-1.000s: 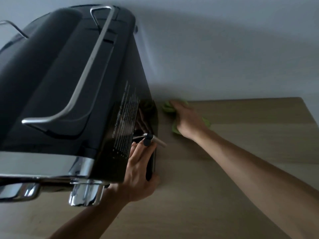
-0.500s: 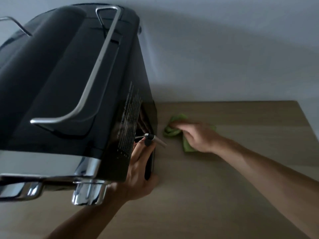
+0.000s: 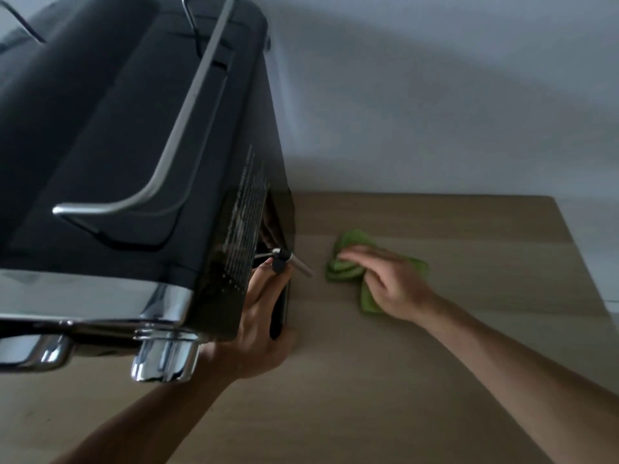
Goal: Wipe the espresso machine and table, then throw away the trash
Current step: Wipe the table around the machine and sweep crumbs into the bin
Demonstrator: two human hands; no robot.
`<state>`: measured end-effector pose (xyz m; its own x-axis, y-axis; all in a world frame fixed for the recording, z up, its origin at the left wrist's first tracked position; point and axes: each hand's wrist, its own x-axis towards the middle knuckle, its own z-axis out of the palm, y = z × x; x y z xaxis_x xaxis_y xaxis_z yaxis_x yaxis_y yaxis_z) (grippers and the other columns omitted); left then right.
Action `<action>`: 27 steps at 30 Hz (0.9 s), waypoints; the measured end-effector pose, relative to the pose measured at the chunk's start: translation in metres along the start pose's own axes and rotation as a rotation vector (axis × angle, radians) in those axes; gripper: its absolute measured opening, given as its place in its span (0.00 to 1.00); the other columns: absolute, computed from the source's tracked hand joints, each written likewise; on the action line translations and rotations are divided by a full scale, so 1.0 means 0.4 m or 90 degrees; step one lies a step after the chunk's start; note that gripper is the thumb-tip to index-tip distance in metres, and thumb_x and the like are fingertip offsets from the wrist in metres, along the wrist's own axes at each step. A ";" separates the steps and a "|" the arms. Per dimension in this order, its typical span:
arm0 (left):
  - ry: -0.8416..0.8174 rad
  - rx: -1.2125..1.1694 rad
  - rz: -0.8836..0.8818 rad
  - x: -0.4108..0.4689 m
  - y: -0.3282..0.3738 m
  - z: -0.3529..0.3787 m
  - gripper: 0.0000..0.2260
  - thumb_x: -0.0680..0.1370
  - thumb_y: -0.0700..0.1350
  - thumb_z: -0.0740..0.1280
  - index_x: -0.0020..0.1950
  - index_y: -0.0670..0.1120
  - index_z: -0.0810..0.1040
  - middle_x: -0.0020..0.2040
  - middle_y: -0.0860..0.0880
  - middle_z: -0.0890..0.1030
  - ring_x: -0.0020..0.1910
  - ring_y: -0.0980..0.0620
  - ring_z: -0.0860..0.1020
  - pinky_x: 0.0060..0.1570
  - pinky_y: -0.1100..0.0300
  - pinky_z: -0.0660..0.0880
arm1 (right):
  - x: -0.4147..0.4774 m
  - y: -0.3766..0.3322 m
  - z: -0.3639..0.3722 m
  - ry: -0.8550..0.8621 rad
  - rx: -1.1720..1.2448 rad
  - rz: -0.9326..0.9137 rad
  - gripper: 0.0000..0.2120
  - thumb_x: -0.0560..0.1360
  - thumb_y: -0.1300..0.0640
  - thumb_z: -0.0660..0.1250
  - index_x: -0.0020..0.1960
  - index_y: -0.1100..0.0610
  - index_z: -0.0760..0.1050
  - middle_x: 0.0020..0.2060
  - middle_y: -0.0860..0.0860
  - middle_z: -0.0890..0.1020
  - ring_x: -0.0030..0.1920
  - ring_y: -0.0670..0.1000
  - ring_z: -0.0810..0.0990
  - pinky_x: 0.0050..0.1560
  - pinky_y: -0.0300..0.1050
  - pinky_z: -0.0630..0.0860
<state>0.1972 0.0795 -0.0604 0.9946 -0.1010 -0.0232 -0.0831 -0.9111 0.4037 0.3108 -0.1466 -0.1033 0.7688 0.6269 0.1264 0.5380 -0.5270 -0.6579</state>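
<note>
The black espresso machine (image 3: 127, 155) fills the left of the view and leans over, chrome rail on top. My left hand (image 3: 261, 326) grips its lower right side edge, fingers up the side panel just below the steam wand (image 3: 294, 261), thumb round the edge. To the right, a crumpled green cloth (image 3: 348, 259) lies on the wooden table (image 3: 385, 380). My right hand (image 3: 388, 283) presses flat on the cloth with straight fingers, a short way right of the machine.
Chrome spouts (image 3: 164, 360) hang at the machine's front lower edge. A pale wall (image 3: 435, 95) stands right behind the table. The table's right edge (image 3: 582, 262) runs diagonally at the far right.
My right hand has slid the green cloth from the back wall beside the machine toward me and to the right. My left hand has kept its hold on the machine.
</note>
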 end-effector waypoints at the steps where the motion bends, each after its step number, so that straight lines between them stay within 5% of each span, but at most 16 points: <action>1: -0.002 -0.008 0.001 0.000 0.002 0.000 0.33 0.64 0.50 0.62 0.69 0.40 0.72 0.69 0.43 0.70 0.69 0.51 0.63 0.65 0.71 0.52 | 0.034 0.005 -0.010 0.052 0.035 0.053 0.22 0.71 0.63 0.55 0.63 0.58 0.75 0.62 0.57 0.77 0.64 0.54 0.74 0.66 0.35 0.63; 3: -0.004 -0.011 -0.001 0.001 0.001 0.001 0.33 0.64 0.48 0.64 0.68 0.40 0.72 0.68 0.42 0.71 0.69 0.51 0.63 0.65 0.70 0.51 | 0.127 0.025 -0.025 0.089 0.025 0.127 0.24 0.73 0.64 0.56 0.68 0.58 0.70 0.67 0.58 0.72 0.68 0.56 0.69 0.68 0.34 0.58; 8: -0.012 -0.008 -0.011 -0.003 -0.010 0.006 0.32 0.65 0.49 0.64 0.68 0.39 0.72 0.67 0.42 0.71 0.68 0.48 0.66 0.67 0.75 0.49 | 0.239 0.014 0.041 -0.062 -0.209 0.098 0.30 0.76 0.61 0.57 0.75 0.50 0.54 0.75 0.50 0.58 0.74 0.51 0.55 0.72 0.48 0.50; 11: 0.008 -0.011 0.007 0.004 0.009 0.003 0.30 0.64 0.45 0.66 0.65 0.35 0.74 0.63 0.36 0.75 0.64 0.47 0.67 0.66 0.75 0.48 | 0.190 -0.019 0.060 -0.098 -0.205 0.042 0.28 0.76 0.59 0.55 0.75 0.49 0.56 0.75 0.49 0.58 0.74 0.50 0.57 0.71 0.48 0.50; 15: 0.020 -0.029 0.027 0.004 0.018 -0.001 0.31 0.60 0.39 0.69 0.62 0.31 0.74 0.61 0.33 0.75 0.61 0.48 0.66 0.66 0.78 0.47 | 0.061 -0.046 0.042 -0.131 -0.141 -0.085 0.25 0.74 0.58 0.51 0.69 0.55 0.69 0.68 0.54 0.71 0.68 0.55 0.69 0.68 0.51 0.63; 17: 0.015 -0.039 0.029 0.001 0.008 0.002 0.31 0.60 0.39 0.69 0.63 0.31 0.74 0.61 0.33 0.74 0.62 0.49 0.66 0.65 0.79 0.47 | 0.044 -0.040 0.028 -0.133 -0.064 -0.038 0.23 0.74 0.64 0.55 0.67 0.57 0.71 0.67 0.55 0.73 0.67 0.55 0.70 0.69 0.46 0.63; 21: 0.003 -0.048 0.024 0.001 0.003 0.006 0.31 0.62 0.41 0.67 0.64 0.32 0.73 0.62 0.34 0.73 0.65 0.47 0.65 0.65 0.79 0.48 | 0.179 -0.016 0.006 -0.009 -0.012 0.097 0.24 0.75 0.65 0.57 0.71 0.56 0.65 0.70 0.56 0.68 0.71 0.55 0.65 0.68 0.37 0.57; 27: -0.001 -0.045 0.019 -0.001 -0.002 0.009 0.30 0.66 0.46 0.62 0.66 0.33 0.72 0.64 0.36 0.73 0.65 0.46 0.66 0.65 0.74 0.51 | 0.280 -0.018 0.079 -0.046 -0.222 0.062 0.28 0.77 0.59 0.56 0.75 0.53 0.54 0.75 0.50 0.57 0.74 0.51 0.55 0.72 0.47 0.48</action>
<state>0.1967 0.0786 -0.0641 0.9917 -0.1279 -0.0113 -0.1078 -0.8772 0.4679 0.3821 -0.0544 -0.1080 0.8025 0.5966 0.0139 0.5584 -0.7425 -0.3699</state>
